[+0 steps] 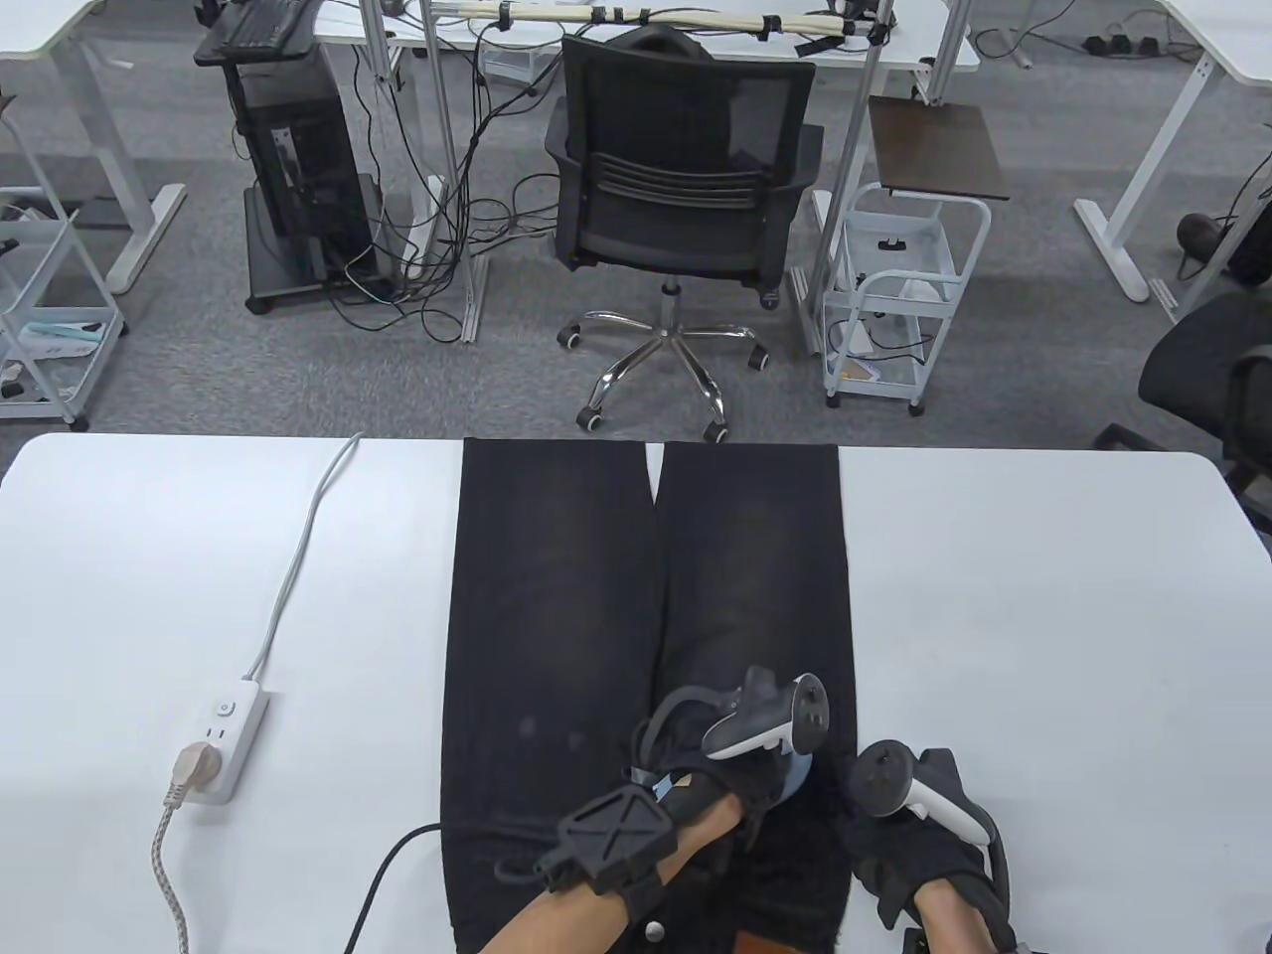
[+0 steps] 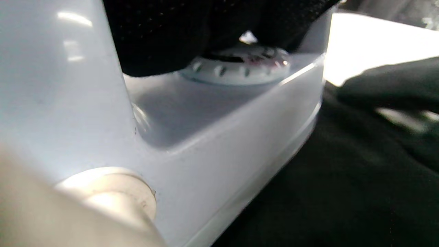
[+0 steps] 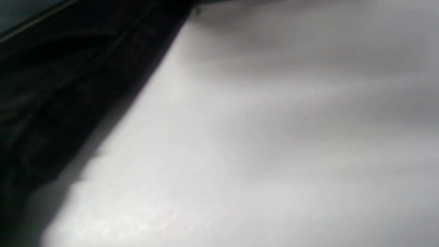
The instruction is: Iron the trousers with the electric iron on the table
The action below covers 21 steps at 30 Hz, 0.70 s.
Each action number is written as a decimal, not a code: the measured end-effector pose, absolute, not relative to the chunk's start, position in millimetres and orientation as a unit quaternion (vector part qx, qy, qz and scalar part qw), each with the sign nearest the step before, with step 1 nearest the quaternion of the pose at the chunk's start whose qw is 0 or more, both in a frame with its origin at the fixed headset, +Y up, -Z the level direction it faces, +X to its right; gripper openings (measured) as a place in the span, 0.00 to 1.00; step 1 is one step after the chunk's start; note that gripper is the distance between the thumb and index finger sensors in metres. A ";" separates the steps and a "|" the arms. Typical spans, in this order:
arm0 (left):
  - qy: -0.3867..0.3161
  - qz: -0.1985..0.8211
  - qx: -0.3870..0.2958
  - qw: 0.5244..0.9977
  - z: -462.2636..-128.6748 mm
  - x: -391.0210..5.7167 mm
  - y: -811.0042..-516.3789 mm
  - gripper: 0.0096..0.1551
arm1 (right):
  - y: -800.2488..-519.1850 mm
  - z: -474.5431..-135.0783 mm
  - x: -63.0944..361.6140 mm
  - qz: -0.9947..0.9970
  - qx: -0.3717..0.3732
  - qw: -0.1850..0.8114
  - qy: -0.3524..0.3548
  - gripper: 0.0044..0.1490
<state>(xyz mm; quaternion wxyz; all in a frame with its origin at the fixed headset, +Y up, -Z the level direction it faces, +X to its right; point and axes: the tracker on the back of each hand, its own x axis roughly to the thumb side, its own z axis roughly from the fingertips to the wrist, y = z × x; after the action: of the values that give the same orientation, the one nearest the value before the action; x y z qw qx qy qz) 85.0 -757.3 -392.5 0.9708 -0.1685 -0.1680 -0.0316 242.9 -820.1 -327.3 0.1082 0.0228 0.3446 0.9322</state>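
Black trousers [image 1: 556,616] lie flat on the white table [image 1: 1043,616], legs pointing away from me. My left hand [image 1: 730,785] reaches across onto the right leg and grips the handle of a light blue electric iron [image 1: 798,780], which is mostly hidden under the hand and tracker. In the left wrist view the iron's body [image 2: 212,137] and its dial [image 2: 240,67] sit on the dark cloth [image 2: 343,192], with gloved fingers [image 2: 164,34] wrapped over the handle. My right hand [image 1: 889,855] rests flat at the trousers' right edge near the waistband.
A white power strip [image 1: 234,730] with a plug in it lies on the table's left part, its cable running to the far edge. A black cord [image 1: 383,879] trails near the front edge. A black office chair [image 1: 676,189] stands beyond the table.
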 end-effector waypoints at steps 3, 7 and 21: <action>-0.150 -0.036 -0.165 0.974 -417.8 90.5 -756.6 0.23 | -820.0 -327.6 242.1 0.933 0.024 0.104 0.345 0.44; -0.111 -0.016 -0.186 0.976 -457.4 87.6 -757.9 0.23 | -820.1 -327.7 241.3 0.933 0.026 0.101 0.345 0.44; -0.055 -0.006 -0.182 0.982 -508.9 62.1 -757.2 0.23 | -820.7 -327.7 239.5 0.932 0.029 0.104 0.347 0.44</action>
<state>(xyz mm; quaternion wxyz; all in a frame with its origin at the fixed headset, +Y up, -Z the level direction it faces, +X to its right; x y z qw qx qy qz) 62.1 -757.2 -508.9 0.9817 -0.1824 -0.0550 -0.0065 239.5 -820.7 -327.7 0.1040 0.0285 0.3470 0.9317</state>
